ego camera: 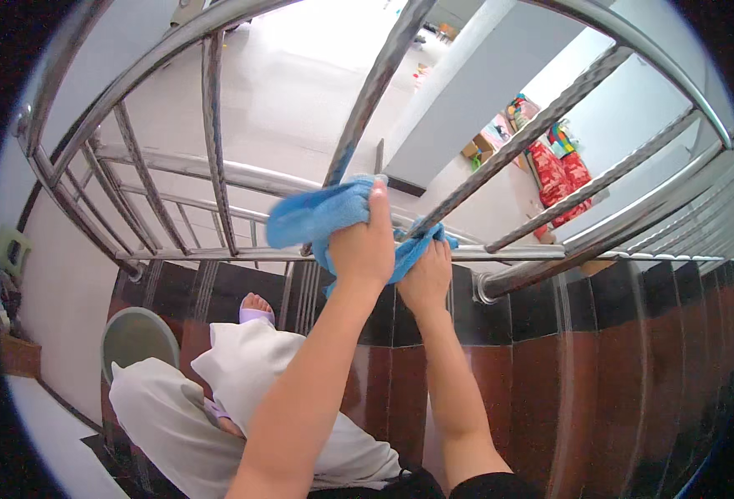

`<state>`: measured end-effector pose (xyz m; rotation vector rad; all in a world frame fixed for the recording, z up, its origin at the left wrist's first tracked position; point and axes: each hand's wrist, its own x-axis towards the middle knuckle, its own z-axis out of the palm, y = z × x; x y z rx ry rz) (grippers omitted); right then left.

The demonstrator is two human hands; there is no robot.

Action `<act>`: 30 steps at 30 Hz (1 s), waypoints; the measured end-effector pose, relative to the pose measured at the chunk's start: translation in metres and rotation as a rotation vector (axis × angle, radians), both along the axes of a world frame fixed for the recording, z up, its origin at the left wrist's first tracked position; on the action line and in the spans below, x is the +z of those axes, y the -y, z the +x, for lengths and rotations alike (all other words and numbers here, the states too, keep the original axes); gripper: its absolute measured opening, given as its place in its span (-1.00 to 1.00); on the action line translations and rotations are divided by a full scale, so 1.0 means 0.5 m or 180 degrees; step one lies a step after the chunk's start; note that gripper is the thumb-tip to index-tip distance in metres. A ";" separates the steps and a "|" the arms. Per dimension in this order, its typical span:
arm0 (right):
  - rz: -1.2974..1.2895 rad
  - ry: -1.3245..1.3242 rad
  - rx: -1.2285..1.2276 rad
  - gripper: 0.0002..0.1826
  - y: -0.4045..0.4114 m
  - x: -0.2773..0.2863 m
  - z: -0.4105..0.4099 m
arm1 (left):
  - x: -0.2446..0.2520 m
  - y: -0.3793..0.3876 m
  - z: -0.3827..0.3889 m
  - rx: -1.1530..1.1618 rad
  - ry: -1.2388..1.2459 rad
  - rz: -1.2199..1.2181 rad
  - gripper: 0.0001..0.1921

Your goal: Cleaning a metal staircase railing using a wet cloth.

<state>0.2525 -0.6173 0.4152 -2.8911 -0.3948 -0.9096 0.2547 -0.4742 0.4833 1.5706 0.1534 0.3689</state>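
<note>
A blue cloth (323, 215) is held by both of my hands at the stainless steel stair railing (517, 251). My left hand (364, 240) grips its bunched part in front of a thick upright bar (376, 84), thumb pointing up. Part of the cloth hangs blurred to the left. My right hand (428, 274) holds another part of the same cloth, low against a twisted metal baluster (523, 140), near the bottom rail. The cloth runs between the two hands. The fingertips of my right hand are partly hidden behind the cloth.
Red and black tiled stairs (473, 374) descend below the railing. A round grey-green basin or bucket (139, 340) stands at the left, near my sandalled foot (256, 305). A green plastic stool (12, 252) is at the far left. Beyond the bars lie a grey pillar (467, 106) and red patterned fabric (557, 181).
</note>
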 end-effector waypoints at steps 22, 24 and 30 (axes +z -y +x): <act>-0.1358 0.0068 -0.0025 -0.67 0.161 0.151 0.005 | -0.228 0.029 0.090 -0.0207 -0.0772 0.2981 -0.60; -0.1450 0.0074 -0.0024 -0.67 0.160 0.130 0.013 | -0.235 0.029 0.099 -0.0119 -0.0747 0.3039 -0.61; -0.1532 -0.0997 0.0590 -0.48 0.045 0.070 0.031 | -0.258 0.050 0.106 -0.0829 0.0069 0.2998 -0.60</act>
